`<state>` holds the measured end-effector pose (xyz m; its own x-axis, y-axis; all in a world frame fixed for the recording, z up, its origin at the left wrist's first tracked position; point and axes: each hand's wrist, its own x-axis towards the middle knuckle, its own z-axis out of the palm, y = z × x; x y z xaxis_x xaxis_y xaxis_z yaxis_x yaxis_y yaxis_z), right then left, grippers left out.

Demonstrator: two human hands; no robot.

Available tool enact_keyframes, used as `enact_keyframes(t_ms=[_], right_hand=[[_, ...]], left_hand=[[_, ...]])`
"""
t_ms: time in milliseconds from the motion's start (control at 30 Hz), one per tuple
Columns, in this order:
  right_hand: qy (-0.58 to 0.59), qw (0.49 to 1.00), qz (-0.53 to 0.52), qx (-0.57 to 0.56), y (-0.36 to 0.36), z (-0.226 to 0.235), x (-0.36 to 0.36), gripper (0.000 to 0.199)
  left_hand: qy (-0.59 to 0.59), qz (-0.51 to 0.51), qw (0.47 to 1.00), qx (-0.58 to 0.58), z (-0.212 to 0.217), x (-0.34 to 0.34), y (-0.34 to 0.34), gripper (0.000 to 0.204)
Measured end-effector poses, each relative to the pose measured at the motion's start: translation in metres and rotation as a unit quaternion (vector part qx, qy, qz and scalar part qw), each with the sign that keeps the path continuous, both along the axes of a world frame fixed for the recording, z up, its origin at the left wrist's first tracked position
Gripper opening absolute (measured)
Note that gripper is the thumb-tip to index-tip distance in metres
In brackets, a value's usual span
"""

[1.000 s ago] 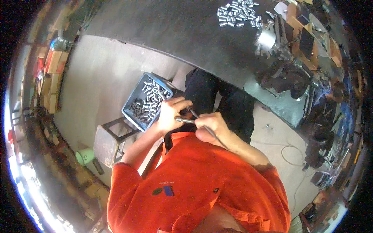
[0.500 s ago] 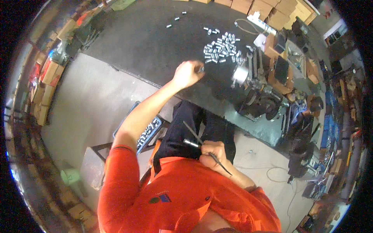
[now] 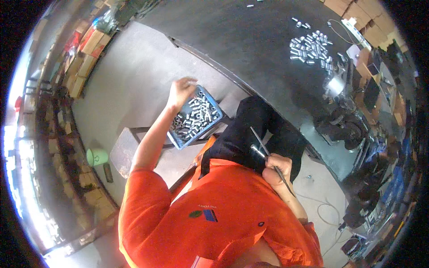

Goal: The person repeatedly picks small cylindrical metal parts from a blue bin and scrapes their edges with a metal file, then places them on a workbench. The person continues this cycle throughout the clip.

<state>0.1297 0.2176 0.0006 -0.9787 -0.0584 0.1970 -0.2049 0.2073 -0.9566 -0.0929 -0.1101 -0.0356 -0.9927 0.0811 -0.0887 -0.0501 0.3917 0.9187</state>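
Observation:
My left hand (image 3: 182, 91) is over the far edge of a blue bin (image 3: 201, 132), its fingers stretched out and a little blurred. I make out nothing in its grasp. Many small shiny metal sleeves (image 3: 196, 118) lie loose in the bin. Close to my body, my right hand (image 3: 278, 167) is closed round a long thin file (image 3: 259, 138), which juts out on both sides of the fist. A shiny metal cylinder (image 3: 258, 152) also sticks out of the right hand, beside the file, above my dark trousers.
A dark workbench (image 3: 250, 49) runs diagonally, with a pile of metal sleeves (image 3: 310, 48) on it. Right of the pile are a round metal fixture (image 3: 335, 87) and wrenches. A power strip (image 3: 356, 32) lies farther back. Near the bin stand a stool (image 3: 125, 152) and a pale green cup (image 3: 97, 157).
My left hand has moved from above the bench, where it held a small metal piece, down and left to the bin. The view has swung left. My right hand keeps its grip.

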Motion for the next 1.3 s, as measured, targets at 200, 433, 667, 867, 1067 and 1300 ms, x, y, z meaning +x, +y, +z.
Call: enact_keyframes(t_ms=[200, 433, 667, 867, 1067, 1300], right_hand=[[-0.005, 0.999, 0.029, 0.014, -0.004, -0.002, -0.008, 0.018], [-0.028, 0.999, 0.031, 0.030, -0.007, -0.001, -0.007, 0.021], [-0.020, 0.999, 0.017, 0.037, -0.006, -0.002, -0.003, 0.016], [-0.015, 0.998, 0.061, 0.004, -0.010, -0.002, -0.012, 0.020], [-0.046, 0.994, 0.097, -0.004, -0.009, 0.011, -0.015, 0.023], [-0.036, 0.995, 0.087, 0.036, 0.005, 0.011, -0.024, 0.025]], left_hand=[[-0.082, -0.064, 0.923, -0.371, -0.108, 0.065, -0.124, 0.027], [-0.132, -0.096, 0.791, -0.589, -0.120, 0.050, -0.082, 0.028], [-0.128, -0.042, 0.895, -0.425, -0.095, 0.046, -0.076, 0.029], [-0.245, 0.035, 0.911, 0.330, -0.011, 0.094, -0.014, 0.040], [-0.274, -0.078, 0.864, 0.414, 0.003, 0.111, 0.052, 0.035], [-0.215, -0.197, 0.894, 0.339, 0.044, 0.120, 0.087, 0.028]])
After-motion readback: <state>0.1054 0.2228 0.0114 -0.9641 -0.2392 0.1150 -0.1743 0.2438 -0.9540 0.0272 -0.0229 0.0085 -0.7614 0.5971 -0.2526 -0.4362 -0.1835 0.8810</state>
